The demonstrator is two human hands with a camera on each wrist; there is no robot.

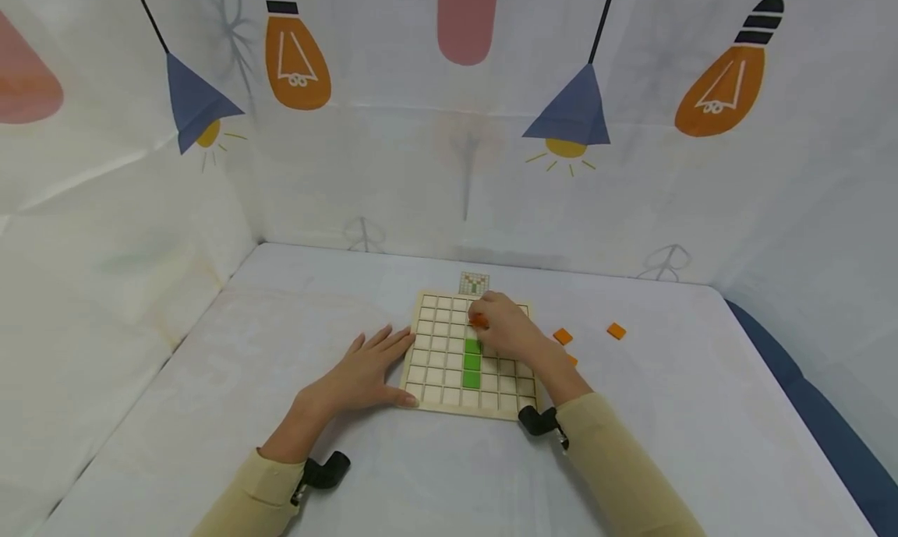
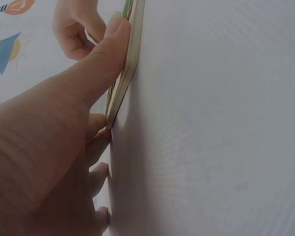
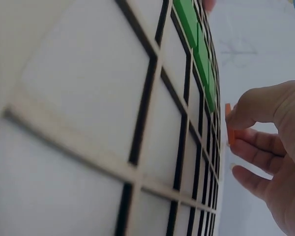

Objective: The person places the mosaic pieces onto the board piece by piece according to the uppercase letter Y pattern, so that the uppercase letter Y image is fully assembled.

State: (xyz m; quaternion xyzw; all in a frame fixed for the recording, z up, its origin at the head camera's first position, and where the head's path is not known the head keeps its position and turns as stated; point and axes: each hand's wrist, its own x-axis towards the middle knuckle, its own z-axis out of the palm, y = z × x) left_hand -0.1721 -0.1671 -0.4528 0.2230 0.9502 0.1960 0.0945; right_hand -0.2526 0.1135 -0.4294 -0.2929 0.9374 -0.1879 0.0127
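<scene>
A wooden grid board (image 1: 435,379) with square cells lies flat on the white table. Three green square tiles (image 1: 472,362) sit in a column in its cells. My right hand (image 1: 510,328) is over the upper part of the board and pinches an orange square tile (image 3: 229,124) between thumb and fingers, also visible in the right wrist view. At the board's left edge my left hand (image 1: 361,373) rests with fingers spread, its thumb touching the lower left corner. In the left wrist view the thumb (image 2: 115,42) lies against the board's side.
Orange tiles (image 1: 616,331) lie loose on the table to the right of the board, one partly hidden by the right forearm. A small pattern card (image 1: 474,283) lies just beyond the board's far edge. White printed fabric (image 1: 421,171) stands around the table.
</scene>
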